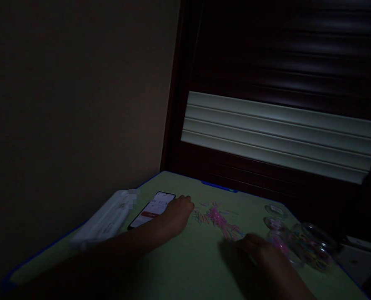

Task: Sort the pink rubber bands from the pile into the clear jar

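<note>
A loose pile of small pink and multicoloured elastic bands (218, 218) lies on the pale green table. My left hand (179, 211) is at the pile's left edge, beside the phone, with its fingers curled together; whatever is in them is hidden. At the near right end of the pile is my right hand (262, 252), fingers drawn into a pinch close to the bands. The dim light and some blur keep me from seeing what it holds. Just right of that hand, a clear round container (282, 246) has pink bands inside.
A lit phone (154, 210) showing a timer lies left of my left hand, with a white plastic-wrapped packet (102, 221) beyond it. At right are a clear jar of coloured bands (309, 250), a small round container (274, 224) and a clear lid (276, 211). The table (179, 266) has a blue edge.
</note>
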A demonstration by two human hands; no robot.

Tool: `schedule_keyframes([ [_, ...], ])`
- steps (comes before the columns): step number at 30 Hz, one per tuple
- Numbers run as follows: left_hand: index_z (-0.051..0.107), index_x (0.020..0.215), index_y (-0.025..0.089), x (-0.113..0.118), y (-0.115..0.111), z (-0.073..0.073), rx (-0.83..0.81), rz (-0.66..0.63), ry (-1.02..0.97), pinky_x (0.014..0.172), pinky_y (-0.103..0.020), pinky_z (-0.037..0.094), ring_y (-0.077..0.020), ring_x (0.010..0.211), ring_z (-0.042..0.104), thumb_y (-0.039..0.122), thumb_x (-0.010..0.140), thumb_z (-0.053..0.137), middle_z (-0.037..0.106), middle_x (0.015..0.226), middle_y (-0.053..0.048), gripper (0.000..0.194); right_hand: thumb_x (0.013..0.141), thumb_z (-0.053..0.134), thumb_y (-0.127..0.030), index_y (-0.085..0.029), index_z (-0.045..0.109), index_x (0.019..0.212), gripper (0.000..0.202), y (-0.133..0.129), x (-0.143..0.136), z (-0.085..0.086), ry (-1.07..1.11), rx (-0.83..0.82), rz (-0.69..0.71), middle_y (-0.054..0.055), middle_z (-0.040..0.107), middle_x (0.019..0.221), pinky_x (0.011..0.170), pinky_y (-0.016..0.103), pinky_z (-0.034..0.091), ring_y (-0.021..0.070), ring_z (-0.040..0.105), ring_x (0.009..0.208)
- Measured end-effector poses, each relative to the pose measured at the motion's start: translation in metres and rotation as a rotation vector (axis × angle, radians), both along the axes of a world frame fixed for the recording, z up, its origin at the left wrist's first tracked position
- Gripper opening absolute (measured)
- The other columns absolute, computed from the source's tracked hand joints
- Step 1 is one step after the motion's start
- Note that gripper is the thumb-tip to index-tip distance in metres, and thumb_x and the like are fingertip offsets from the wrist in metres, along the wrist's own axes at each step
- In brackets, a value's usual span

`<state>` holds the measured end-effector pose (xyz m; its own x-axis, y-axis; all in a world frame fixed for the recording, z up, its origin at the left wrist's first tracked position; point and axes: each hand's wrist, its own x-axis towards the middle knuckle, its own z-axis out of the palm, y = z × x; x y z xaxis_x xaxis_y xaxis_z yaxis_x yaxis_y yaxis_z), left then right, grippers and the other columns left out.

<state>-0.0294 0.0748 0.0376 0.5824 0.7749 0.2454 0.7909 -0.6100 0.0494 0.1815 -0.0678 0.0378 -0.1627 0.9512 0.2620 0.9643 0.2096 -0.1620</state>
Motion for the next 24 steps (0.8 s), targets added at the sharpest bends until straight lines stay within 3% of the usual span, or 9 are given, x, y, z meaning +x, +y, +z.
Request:
schedule_keyframes([
  [15, 0.062, 0.091, 0.013, 0.0, 0.01, -0.008, 0.018, -0.027, -0.013, 0.078, -0.032, 0.044, -0.0221, 0.092, 0.057, 0.0, 0.08, 0.039, 0.062, 0.098, -0.013, 0.03, 0.082, 0.05, -0.01, -0.023, 0.071, 0.085, 0.024, 0.005, 0.003, -0.009, -0.036, 0.051, 0.016, 0.004, 0.068, 0.08, 0.056, 0.022, 0.043, 0.0172, 0.064, 0.07],
  [20, 0.062, 0.089, 0.012, 0.001, 0.019, -0.014, 0.022, -0.02, 0.016, 0.078, -0.031, 0.045, -0.0219, 0.091, 0.058, 0.001, 0.08, 0.042, 0.061, 0.097, -0.013, 0.025, 0.081, 0.049, -0.009, -0.022, 0.071, 0.084, 0.025, 0.0, 0.0, 0.001, -0.055, -0.022, -0.006, 0.006, 0.068, 0.083, 0.055, 0.021, 0.042, 0.0173, 0.064, 0.072],
  [24, 0.061, 0.092, 0.012, 0.002, 0.016, -0.009, 0.038, -0.015, 0.019, 0.079, -0.032, 0.044, -0.022, 0.091, 0.056, 0.001, 0.082, 0.038, 0.059, 0.098, -0.013, 0.027, 0.08, 0.049, -0.009, -0.02, 0.071, 0.088, 0.025, -0.004, -0.004, 0.011, -0.019, -0.046, -0.029, 0.007, 0.068, 0.085, 0.062, 0.022, 0.043, 0.0184, 0.064, 0.079],
])
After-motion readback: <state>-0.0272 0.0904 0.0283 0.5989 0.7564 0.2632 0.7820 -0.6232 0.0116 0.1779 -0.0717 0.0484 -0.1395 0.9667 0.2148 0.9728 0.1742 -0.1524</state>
